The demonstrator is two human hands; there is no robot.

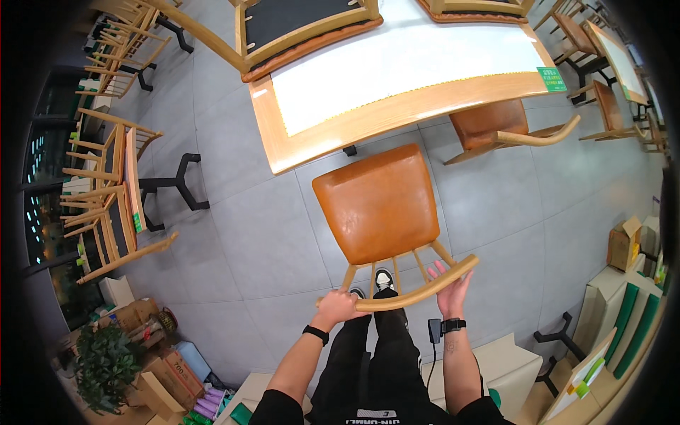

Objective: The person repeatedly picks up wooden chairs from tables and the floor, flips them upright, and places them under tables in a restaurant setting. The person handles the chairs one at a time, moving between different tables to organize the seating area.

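A wooden chair with an orange-brown leather seat (379,202) stands in front of me, its curved wooden top rail (397,302) nearest my body. My left hand (338,307) is wrapped round the left end of that rail. At the right end, my right hand (453,290) has its fingers stretched out and spread behind the rail. The palm is against or very near the wood; exact contact is hard to make out. Beyond the seat is a wooden table (340,142) with a white top.
Upturned chairs (308,35) rest on the table. Another brown chair (489,127) is tucked in at its right. Tables with stacked chairs (106,198) line the left. Cardboard boxes (173,379) and a plant (106,365) stand lower left; a cream bench (506,365) is behind me.
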